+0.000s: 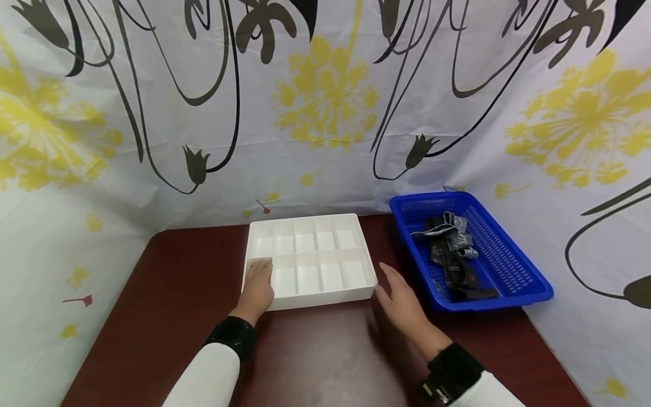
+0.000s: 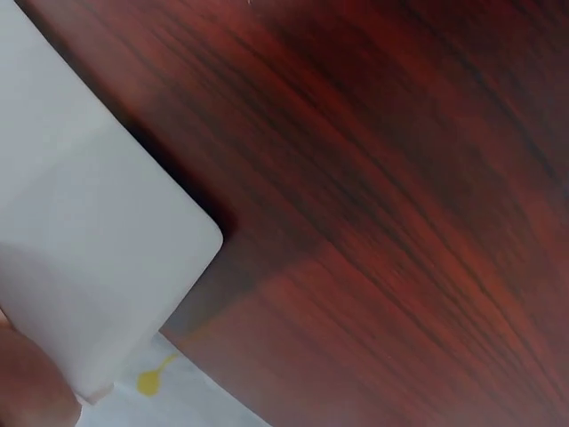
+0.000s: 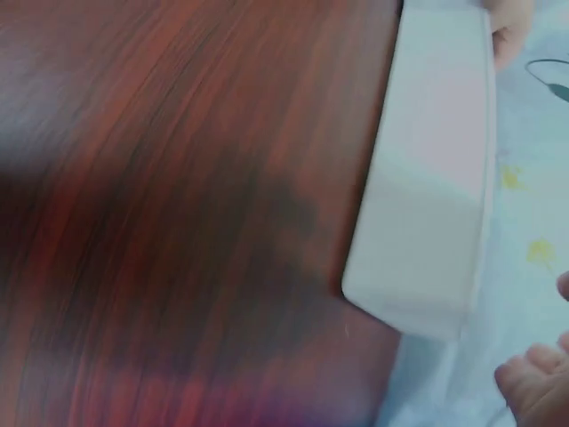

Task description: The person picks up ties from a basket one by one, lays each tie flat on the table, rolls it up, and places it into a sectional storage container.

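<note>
Head view: a dark wooden table (image 1: 325,362) is standing against a flower-printed cloth backdrop (image 1: 325,102). Going left to right: the left hand (image 1: 258,289) is resting on the near left corner of a white divided tray (image 1: 310,260), fingers lying over the rim into the nearest left cell. Fingers look fairly straight; whether the thumb is hooking the outer wall, cannot tell. The tray is sitting mid-table, ten cells in two rows, all showing bare white floors.

The right hand (image 1: 402,302) is hovering just beside the tray's near right corner, fingers straight and slightly spread, holding nothing. Contact with the tray wall cannot be told; the hand is a little blurred.

Further right, well apart from the tray, a blue mesh basket (image 1: 508,271) is sitting at the table's right edge. Inside it, a heap of dark and grey straps (image 1: 450,249) is lying along the middle.

Left wrist view adds: the tray's rounded corner (image 2: 191,236) up close against the wood grain (image 2: 400,222), a sliver of the hand (image 2: 31,382) at the bottom left. No basket here.

Right wrist view adds: the tray's outer side wall (image 3: 427,231) seen edge-on, blurred, with fingertips (image 3: 533,387) showing low at the right, apart from the wall.
</note>
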### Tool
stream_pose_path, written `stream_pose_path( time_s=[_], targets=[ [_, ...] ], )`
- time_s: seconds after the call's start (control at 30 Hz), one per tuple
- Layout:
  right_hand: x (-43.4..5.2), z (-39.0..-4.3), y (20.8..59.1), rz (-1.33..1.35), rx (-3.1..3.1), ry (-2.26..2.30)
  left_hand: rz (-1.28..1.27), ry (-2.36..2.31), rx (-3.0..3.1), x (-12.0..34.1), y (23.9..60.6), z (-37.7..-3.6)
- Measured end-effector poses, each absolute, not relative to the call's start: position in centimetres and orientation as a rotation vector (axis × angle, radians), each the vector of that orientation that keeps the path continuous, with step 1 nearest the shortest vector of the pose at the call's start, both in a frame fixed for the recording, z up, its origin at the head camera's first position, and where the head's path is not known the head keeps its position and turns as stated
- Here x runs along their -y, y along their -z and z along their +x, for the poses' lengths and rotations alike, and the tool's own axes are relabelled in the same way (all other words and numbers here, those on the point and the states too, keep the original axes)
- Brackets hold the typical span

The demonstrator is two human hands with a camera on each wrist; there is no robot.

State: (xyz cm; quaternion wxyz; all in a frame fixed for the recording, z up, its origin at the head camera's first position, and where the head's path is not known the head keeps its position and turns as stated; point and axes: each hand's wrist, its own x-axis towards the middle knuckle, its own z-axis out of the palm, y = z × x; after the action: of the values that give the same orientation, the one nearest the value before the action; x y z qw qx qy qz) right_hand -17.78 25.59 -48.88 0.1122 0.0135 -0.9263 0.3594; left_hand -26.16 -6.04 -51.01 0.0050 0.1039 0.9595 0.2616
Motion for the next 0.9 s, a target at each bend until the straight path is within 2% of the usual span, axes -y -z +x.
stream_pose_path(
  time_s=[0.13, 0.3, 0.47, 0.67, 0.9],
  targets=[
    [-28.4, -17.0, 48.0, 0.107, 2.527, -0.969, 0.268, -0.913, -3.077, 6.0, 50.8, -25.6],
    [-33.3, -17.3, 46.9, -0.115, 2.395, -1.0, 0.282, -1.133, -3.132, 4.1, 50.0, -24.8],
    [-38.2, -18.1, 46.7, -0.47, 2.353, -1.117, 0.5, -1.359, -3.041, -1.1, 48.3, -23.1],
    [-42.5, -19.5, 47.2, -0.732, 2.407, -1.102, 0.735, -1.464, -2.803, -8.4, 46.6, -21.0],
    [-44.2, -21.8, 46.9, -0.773, 2.795, -1.019, 0.595, -1.468, -2.508, -14.4, 47.2, -20.0]
  ],
)
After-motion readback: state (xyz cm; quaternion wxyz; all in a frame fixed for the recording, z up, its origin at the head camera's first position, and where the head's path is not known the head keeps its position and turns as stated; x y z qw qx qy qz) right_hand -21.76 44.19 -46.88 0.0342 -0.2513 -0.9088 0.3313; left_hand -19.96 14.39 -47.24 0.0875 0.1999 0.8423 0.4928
